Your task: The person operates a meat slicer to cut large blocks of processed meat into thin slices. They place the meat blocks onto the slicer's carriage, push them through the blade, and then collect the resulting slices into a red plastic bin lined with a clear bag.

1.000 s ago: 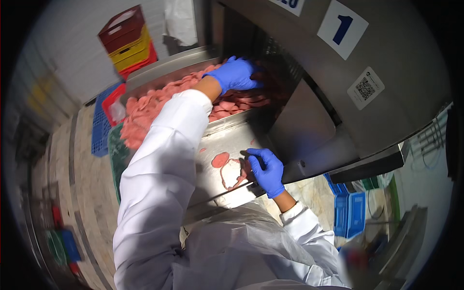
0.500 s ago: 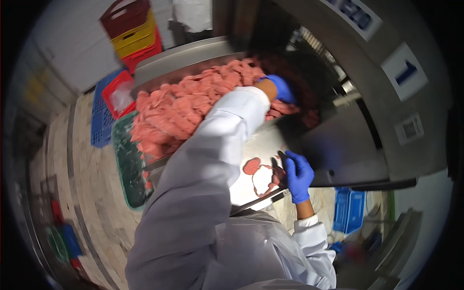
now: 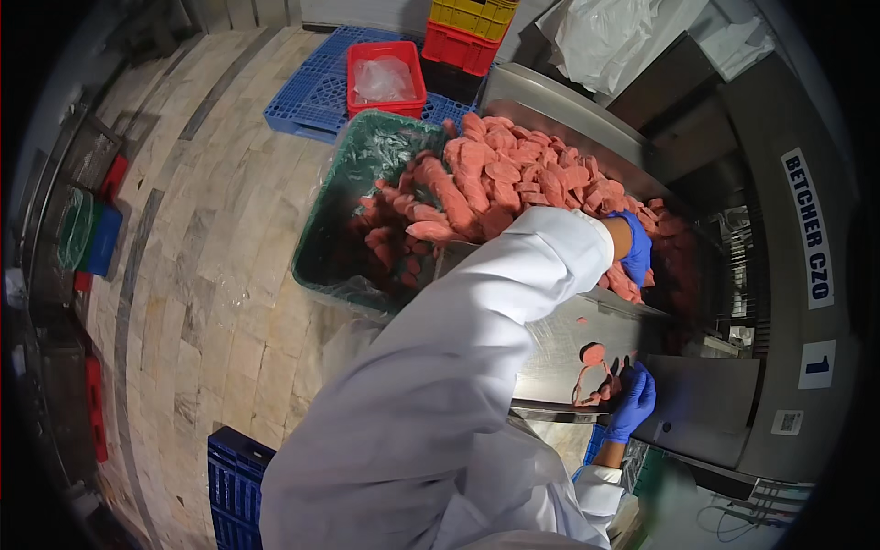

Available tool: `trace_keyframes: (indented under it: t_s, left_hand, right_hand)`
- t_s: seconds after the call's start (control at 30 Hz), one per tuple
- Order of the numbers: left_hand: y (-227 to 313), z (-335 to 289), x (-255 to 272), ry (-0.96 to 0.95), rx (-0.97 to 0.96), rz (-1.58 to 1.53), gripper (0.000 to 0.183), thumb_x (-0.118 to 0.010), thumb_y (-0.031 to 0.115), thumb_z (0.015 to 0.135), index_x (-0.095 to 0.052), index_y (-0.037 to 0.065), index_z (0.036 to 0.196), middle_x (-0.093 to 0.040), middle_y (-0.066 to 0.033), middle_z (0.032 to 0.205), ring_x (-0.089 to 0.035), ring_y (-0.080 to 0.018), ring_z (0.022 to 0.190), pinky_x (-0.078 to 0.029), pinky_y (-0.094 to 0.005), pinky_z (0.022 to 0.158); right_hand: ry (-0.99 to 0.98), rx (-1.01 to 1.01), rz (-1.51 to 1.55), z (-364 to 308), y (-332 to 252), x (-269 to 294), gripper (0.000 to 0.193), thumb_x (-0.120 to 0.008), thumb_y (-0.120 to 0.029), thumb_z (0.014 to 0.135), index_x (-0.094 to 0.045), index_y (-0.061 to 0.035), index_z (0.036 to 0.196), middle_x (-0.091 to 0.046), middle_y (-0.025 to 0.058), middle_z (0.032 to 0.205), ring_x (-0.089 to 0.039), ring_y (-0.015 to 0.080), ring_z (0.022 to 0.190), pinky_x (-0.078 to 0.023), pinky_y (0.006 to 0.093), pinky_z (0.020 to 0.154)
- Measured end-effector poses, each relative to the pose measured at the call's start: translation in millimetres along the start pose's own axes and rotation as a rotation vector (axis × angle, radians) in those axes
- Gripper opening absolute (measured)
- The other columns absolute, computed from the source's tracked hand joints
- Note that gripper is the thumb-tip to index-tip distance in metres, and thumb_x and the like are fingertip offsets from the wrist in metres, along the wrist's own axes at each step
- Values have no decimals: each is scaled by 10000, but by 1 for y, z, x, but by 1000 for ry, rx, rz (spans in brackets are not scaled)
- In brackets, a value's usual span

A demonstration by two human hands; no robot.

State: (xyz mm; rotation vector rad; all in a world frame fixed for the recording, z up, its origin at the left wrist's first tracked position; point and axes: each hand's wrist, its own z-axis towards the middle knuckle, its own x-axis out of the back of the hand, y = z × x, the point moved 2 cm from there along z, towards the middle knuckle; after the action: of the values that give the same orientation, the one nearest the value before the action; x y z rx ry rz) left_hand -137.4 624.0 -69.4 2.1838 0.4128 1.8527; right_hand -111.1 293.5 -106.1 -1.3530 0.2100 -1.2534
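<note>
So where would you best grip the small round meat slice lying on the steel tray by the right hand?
Pinch the meat slice by its rim from above. It lies flat and apart from the pile, just beyond the right hand, with bare steel tray around it.

Three labels mark the grey steel machine housing at the right. A tall, narrow white label [image 3: 808, 228] with dark blue lettering runs down the upper part of the panel. Below it sits a small white square label [image 3: 818, 364] bearing a single dark blue figure. Lower still, near the housing's bottom edge, is a smaller white sticker [image 3: 787, 422] printed with a black square code pattern. At the top, a clear plastic bag [image 3: 382, 79] lies crumpled inside a red crate [image 3: 357, 57]. No screens are visible.
</note>
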Motion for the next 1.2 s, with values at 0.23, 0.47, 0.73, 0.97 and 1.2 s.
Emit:
trace_keyframes:
  t_s: [0.23,0.47,0.73,0.97,1.2]
  left_hand:
    - [-20,-105,20,32,-105,101,473,-600,577,775,-676,257,1115,-622,-36,1171,-619,-283,1013,-481,-466,815]
    - [-56,-181,19,57,-172,127,484,-627,533,786,-632,260,1186,-540,-36,1263,-531,-274,1159,-383,-552,960]
    - [-87,-265,21,14,-99,201,545,-704,371,756,-566,281,1276,-448,-37,1397,-420,-271,1298,-230,-628,1084]
    - [-118,-321,14,170,38,103,383,-593,111,695,-650,124,1073,-595,-71,1193,-569,-301,1045,-429,-433,944]
    - [-81,-255,38,560,-142,8,344,-607,119,763,-640,107,1104,-569,-109,1249,-588,-324,1043,-460,-418,922]
  right_hand:
    - [18,-33,50,0,3,-1,265,-526,-186,979,-655,25,1075,-678,83,947,-616,134,847,-503,287,772]
    - [52,-25,45,0,18,-3,256,-544,-172,970,-656,25,1089,-675,90,1002,-614,144,893,-491,294,822]
    - [-7,-10,30,-1,5,-2,269,-518,-168,985,-636,38,1112,-683,101,960,-637,155,877,-512,296,808]
    - [-39,-45,52,-2,10,1,265,-514,-156,980,-633,42,1111,-682,107,976,-631,154,891,-502,297,815]
    - [-7,-28,3,-1,-4,-4,257,-560,-144,957,-629,50,1111,-669,90,977,-624,149,887,-505,277,791]
